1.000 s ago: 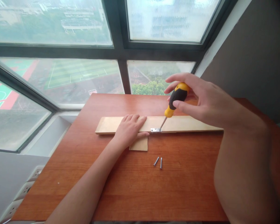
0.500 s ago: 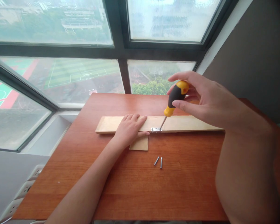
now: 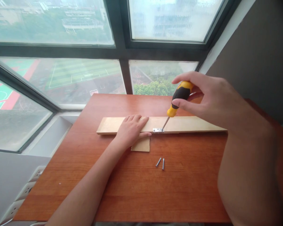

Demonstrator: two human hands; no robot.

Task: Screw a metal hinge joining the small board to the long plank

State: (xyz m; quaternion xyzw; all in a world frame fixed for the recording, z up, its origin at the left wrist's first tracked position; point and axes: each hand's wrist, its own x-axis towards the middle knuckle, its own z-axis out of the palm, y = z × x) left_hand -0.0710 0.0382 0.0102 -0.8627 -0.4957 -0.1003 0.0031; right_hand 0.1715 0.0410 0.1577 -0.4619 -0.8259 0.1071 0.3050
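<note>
My left hand (image 3: 130,128) rests across a long pale wooden board (image 3: 191,124), with its fingers on top reaching the far edge and its thumb along the front edge. A small silver metal plate (image 3: 158,130) sits at the board's front edge, just right of that thumb. In my right hand (image 3: 209,94) is a yellow-and-black screwdriver (image 3: 181,95), its handle between thumb and fingers. It leans to the right, and its tip meets the plate's right end. What lies under the tip is too small to make out.
Two loose screws (image 3: 160,164) lie on the reddish-brown table (image 3: 179,194), in front of the board. A flat tan piece (image 3: 141,146) sticks out from beneath the board. Windows rise behind the table, and white wall sockets (image 3: 25,190) are at the lower left.
The screwdriver handle has tipped slightly further to the right, with my right hand shifting its fingers around it. My left hand, the board and the screws look unchanged.
</note>
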